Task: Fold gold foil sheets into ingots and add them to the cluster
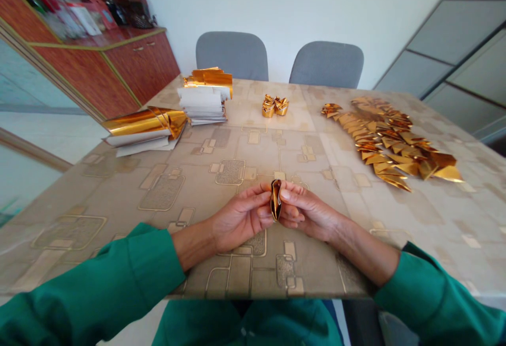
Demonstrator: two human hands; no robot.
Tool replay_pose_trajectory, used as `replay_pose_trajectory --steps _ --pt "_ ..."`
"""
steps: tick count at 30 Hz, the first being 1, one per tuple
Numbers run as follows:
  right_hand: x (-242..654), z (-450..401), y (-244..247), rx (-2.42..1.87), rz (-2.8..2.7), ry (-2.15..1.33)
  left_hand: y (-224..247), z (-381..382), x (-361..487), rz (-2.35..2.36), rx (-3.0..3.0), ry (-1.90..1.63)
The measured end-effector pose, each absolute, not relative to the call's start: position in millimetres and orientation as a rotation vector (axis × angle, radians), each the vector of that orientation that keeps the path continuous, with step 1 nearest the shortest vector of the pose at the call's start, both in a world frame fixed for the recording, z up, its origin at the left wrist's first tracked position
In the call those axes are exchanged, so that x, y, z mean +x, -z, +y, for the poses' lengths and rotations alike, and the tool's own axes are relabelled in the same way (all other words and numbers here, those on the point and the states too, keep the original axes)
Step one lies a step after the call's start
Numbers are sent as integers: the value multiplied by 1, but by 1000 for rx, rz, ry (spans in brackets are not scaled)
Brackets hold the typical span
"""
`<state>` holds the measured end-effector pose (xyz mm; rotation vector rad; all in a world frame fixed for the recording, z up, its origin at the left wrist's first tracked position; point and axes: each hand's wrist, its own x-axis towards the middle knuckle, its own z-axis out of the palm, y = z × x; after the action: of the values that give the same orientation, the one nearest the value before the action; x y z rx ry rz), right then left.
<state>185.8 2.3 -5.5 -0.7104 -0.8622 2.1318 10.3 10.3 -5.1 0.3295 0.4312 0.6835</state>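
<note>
Between my two hands, just above the table, is a small folded gold foil paper [275, 201], held upright with its folds parted in the middle. My left hand [245, 214] pinches its left side between thumb and fingers. On the opposite side, my right hand [304, 206] grips it the same way, thumb on top. Farther back stand a few finished-looking gold paper ingots [275, 106], close together. To the right lies a spread of many flat folded gold foil pieces [387, 138], overlapping in rows.
A stack of gold and white paper sheets [203, 104] stands at the back left, with a bent bundle of foil sheets [144, 127] nearer. The patterned tablecloth [166, 190] covers the table. Two grey chairs [232, 53] stand behind it; a wooden cabinet [130, 64] is at left.
</note>
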Motion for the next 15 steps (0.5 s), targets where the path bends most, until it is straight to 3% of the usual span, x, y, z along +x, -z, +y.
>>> replay_pose_trajectory --steps 15 --pt "191 7 2 -910 -793 -2041 11 12 7 471 364 -716"
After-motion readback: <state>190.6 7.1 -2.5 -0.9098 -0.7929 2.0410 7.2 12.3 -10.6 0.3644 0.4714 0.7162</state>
